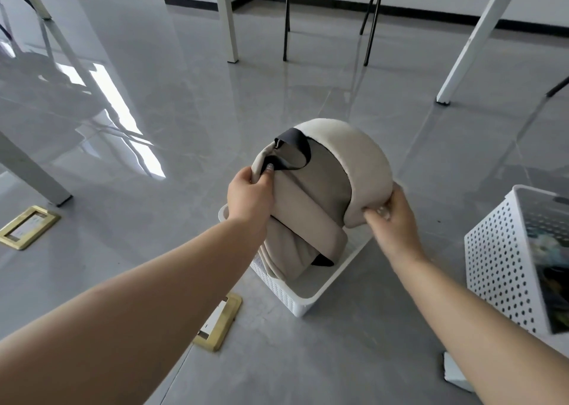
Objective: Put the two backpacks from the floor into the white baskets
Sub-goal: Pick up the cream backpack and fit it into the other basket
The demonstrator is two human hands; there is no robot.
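Where grey tiles gleam, white basket stands.

Nothing I can read anywhere: the beige fabric backpack I am gripping bears no legible label, and the brass-framed floor plates at my left show only blurred pale inserts, no letters.

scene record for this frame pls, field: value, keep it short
left hand: grips beige backpack at its upper left edge
right hand: grips the backpack's cream rim
backpack: lower end inside centre white basket, top above the rim
second white basket: at right, holds dark contents, unclear what
floor: grey glossy tiles, brass floor boxes
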